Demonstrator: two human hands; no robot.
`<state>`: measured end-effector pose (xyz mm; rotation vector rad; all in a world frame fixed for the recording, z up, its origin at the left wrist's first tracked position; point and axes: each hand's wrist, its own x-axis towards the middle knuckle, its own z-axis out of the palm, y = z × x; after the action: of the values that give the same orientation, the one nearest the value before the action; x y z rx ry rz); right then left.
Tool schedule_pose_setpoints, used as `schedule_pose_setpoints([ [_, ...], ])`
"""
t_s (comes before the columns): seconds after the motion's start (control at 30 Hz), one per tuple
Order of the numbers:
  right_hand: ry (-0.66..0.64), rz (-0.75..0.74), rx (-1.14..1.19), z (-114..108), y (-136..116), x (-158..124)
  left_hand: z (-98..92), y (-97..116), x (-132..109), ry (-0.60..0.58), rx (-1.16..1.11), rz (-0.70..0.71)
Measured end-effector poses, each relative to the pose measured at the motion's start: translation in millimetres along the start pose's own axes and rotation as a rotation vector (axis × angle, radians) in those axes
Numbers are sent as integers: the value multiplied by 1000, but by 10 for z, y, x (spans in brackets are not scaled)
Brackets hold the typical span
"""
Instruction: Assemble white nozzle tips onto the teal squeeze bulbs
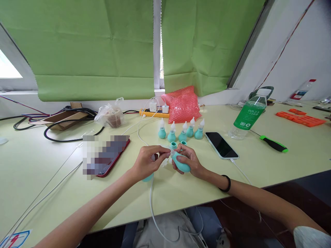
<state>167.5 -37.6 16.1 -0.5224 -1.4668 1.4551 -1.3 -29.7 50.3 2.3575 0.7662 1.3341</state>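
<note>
My right hand (190,159) is closed around a teal squeeze bulb (183,166), tilted with its neck toward the left. At that neck, the fingertips of my left hand (148,160) pinch a small clear nozzle tip (172,153); the fingers partly cover it. Just behind my hands stand open-necked teal bulbs, one at the left (173,145) and another beside it (183,142). Part of a further teal bulb (148,178) shows beneath my left hand. Farther back stand several teal bulbs with clear tips fitted, such as the leftmost bulb (162,133).
A phone (221,145) on a cable lies right of the bulbs, another phone (112,156) at left. Behind are a pink bubble-wrap bag (182,105) and an orange power strip (152,113). A green-labelled bottle (248,115) and a screwdriver (274,144) are at right. White cable (152,206) crosses the table edge.
</note>
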Motion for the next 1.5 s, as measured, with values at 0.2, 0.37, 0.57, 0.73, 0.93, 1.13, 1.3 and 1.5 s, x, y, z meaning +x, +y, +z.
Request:
schedule_pose_setpoints([
  [0.2,5,15,3,11,-14,-1,13,6,-5,14,26,7],
  [0.37,41,-12,-52,54,-32,-10,42,33,-29,62,42,-1],
  [0.57,77,-13,-94,63,-3,-7,81,12,-53,113,27,-40],
  [0.73,116,-30,-113,24,37,-4,105,-14,-68,181,10,-69],
  [0.93,178,-40,-121,30,39,1,106,14,-76,246,90,-18],
  [1.13,181,11,-102,70,33,-1,146,-3,-101,228,241,170],
  [1.3,177,37,-83,95,8,2,153,-19,-116,220,352,198],
  [1.5,176,32,-110,90,27,-2,146,-8,-119,185,363,189],
])
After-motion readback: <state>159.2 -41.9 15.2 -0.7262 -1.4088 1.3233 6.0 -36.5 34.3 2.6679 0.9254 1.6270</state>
